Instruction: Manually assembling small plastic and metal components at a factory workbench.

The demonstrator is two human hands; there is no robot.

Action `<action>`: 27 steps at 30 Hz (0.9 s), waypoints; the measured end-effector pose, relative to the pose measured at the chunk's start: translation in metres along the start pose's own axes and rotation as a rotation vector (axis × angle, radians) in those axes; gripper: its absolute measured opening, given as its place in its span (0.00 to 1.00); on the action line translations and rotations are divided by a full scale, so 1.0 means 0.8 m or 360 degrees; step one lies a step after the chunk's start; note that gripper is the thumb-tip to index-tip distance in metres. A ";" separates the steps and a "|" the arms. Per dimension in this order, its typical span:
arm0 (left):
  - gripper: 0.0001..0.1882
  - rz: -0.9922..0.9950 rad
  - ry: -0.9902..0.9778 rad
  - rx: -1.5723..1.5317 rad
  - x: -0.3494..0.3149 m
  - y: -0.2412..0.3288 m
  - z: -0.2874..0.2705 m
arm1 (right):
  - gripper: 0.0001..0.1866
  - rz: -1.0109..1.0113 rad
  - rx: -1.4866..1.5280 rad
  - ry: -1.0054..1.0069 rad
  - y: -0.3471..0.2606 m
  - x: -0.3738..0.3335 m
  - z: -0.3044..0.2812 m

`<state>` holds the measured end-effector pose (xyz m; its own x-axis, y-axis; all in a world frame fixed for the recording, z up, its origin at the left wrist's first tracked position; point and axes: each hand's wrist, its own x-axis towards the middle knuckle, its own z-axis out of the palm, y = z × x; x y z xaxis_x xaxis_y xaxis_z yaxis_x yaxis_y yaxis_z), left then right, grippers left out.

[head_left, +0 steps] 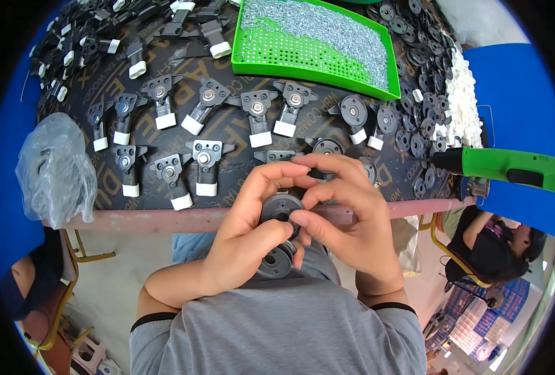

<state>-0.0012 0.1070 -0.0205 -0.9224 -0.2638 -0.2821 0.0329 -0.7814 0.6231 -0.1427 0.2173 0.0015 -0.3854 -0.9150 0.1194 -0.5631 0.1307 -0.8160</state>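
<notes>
Close to my body, just off the table's front edge, my left hand (249,222) is closed around a black round disc (282,205) with a hole in its middle. My right hand (349,209) is curled over the same disc, thumb tip pressed near the centre. Whether a smaller part sits between the fingertips is hidden. Below the left hand's thumb more black discs (273,264) show, partly covered by the fingers. Beyond the hands lie black brackets with white ends (207,164), and some carry a disc on top (353,111).
A green perforated tray (290,67) of small metal screws stands at the back. Loose black discs (408,106) and white parts (463,100) pile up at right, beside a green power screwdriver (508,167). A clear plastic bag (57,169) lies left. People sit on both sides.
</notes>
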 end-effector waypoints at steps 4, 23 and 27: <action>0.22 -0.0065 -0.0090 -0.0076 -0.006 0.001 -0.003 | 0.06 0.0328 0.0737 0.0039 0.005 -0.001 0.004; 0.13 -0.0608 -0.0445 -0.0052 -0.024 0.001 -0.023 | 0.08 -0.0846 -0.0470 0.0018 0.035 0.021 -0.012; 0.10 -0.0708 -0.0361 -0.0166 -0.024 -0.002 -0.022 | 0.09 -0.0894 -0.0409 -0.0032 0.052 0.028 0.007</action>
<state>0.0229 0.1033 -0.0286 -0.9157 0.2277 -0.3312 -0.3547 -0.8455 0.3992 -0.1708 0.1999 -0.0325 0.0337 -0.8773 0.4788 -0.8349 -0.2880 -0.4690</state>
